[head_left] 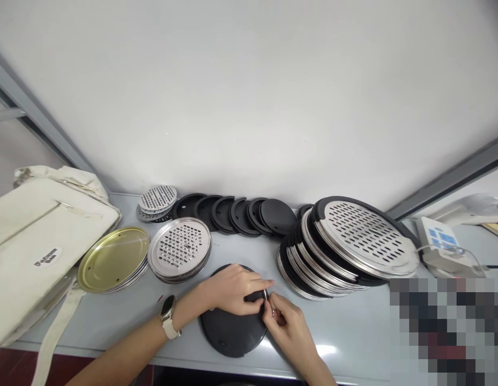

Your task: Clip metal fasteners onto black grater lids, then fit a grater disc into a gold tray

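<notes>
A round black disc (pixel 232 333) lies on the grey table near its front edge. My left hand (pixel 236 289), with a watch at the wrist, rests over the disc's upper part, its fingers spread toward the right rim. At that rim my right hand (pixel 287 321) is closed, thumb and fingertips pinched round a small shiny metal piece (pixel 265 294). The fingertips of both hands are close together there. Part of the disc is hidden under my left hand.
Behind stand black rings (pixel 227 214) in a row and small perforated plates (pixel 158 198). Gold plates (pixel 114 260) and a grater plate stack (pixel 179 249) lie left, beside a white bag (pixel 43 236). Right are a tall plate stack (pixel 365 236) and a white device (pixel 447 252).
</notes>
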A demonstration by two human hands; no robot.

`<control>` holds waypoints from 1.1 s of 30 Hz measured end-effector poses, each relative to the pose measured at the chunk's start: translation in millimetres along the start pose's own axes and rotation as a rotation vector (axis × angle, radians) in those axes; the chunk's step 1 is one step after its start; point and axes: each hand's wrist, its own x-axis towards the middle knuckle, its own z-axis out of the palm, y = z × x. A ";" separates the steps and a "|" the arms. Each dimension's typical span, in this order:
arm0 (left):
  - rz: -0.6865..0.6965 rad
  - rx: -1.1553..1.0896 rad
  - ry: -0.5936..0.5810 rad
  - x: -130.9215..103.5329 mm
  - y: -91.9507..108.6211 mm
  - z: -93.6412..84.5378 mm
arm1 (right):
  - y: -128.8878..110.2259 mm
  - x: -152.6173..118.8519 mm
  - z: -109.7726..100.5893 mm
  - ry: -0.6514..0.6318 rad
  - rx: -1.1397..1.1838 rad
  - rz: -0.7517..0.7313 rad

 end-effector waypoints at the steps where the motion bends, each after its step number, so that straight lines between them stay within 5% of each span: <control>1: 0.003 -0.001 -0.002 0.1 -0.2 0.1 | -0.2 -0.1 0.0 -0.001 -0.001 -0.003; 33: 0.015 0.044 0.002 -0.3 -0.1 2.4 | -2.1 -2.4 -1.9 0.081 0.005 -0.024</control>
